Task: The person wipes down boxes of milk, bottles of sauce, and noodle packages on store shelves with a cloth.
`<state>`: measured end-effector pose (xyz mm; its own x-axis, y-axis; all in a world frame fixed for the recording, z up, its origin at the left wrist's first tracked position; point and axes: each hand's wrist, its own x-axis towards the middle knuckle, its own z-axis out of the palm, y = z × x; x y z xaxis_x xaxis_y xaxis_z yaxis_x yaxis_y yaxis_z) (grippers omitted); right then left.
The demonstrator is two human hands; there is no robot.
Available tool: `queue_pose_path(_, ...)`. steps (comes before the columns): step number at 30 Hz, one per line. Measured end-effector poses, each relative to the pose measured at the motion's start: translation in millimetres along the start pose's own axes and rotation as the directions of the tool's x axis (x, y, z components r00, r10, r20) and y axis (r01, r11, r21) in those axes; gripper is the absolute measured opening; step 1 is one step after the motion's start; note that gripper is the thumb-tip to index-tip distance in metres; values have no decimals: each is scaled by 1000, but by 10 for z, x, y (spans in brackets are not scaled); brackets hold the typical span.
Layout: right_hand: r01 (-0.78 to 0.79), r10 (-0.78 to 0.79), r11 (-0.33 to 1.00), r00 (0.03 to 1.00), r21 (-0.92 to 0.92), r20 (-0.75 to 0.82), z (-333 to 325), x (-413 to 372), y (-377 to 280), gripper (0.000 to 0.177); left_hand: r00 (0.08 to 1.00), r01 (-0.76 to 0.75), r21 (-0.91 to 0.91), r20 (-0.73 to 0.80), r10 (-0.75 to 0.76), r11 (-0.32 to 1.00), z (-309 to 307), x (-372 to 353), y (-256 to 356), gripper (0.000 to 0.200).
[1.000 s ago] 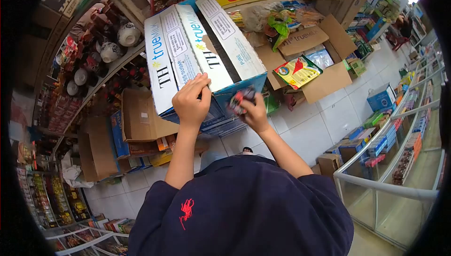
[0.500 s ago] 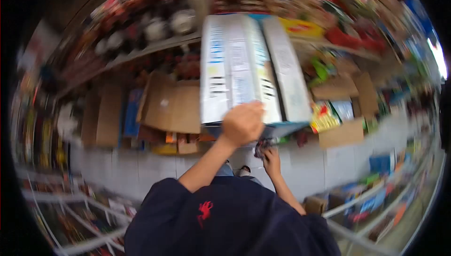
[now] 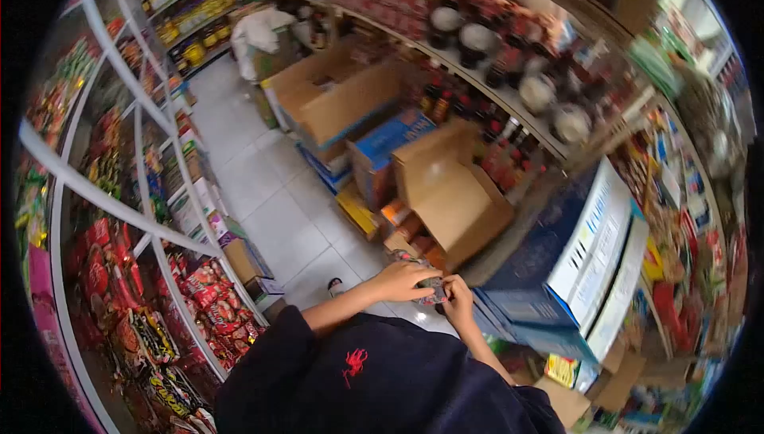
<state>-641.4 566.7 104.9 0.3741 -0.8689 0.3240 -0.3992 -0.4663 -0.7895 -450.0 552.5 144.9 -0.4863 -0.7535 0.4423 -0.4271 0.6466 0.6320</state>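
Observation:
Both my hands meet in front of my body around a small dark, patterned item, too blurred to name. My left hand comes from the left, its fingers bent over the item's top. On the item's right side my right hand pinches it with closed fingers. Just right of my hands stands a large blue and white box. Beyond them lies an open cardboard box with its flaps up.
Racks of red snack packets line the left side. A tiled floor aisle runs up past more cardboard boxes. Along the upper right, a shelf holds jars and bottles. Small packets and cartons fill the lower right.
The view has turned left along the aisle. My left hand has left the top of the big white and blue box and joined my right hand at the small dark item.

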Motion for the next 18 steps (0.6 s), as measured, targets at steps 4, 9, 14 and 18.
queue_pose_path(4, 243, -236, 970, 951, -13, 200, 742, 930, -294, 29, 839, 536, -73, 162, -520, 841, -729, -845, -490, 38)
queue_pose_path(9, 238, -168, 969, 832, -67, 529, 1727, 1971, -860, 43, 663, 635, -201, -354, -660, 746, -1527, -1636, -1079, 22)
queue_pose_path(14, 308, -364, 927, 613, 212, 702, 2607, 2652, -1267, 53, 469, 683, -96, -702, -536, 724, -2247, -2031, -1253, 16)
queue_pose_path(18, 292, -360, 931, 637, 218, 682, 3174, 3120, -1299, 33, 354, 740, -200, -697, -624, 643, -2643, -2267, -1501, 17)
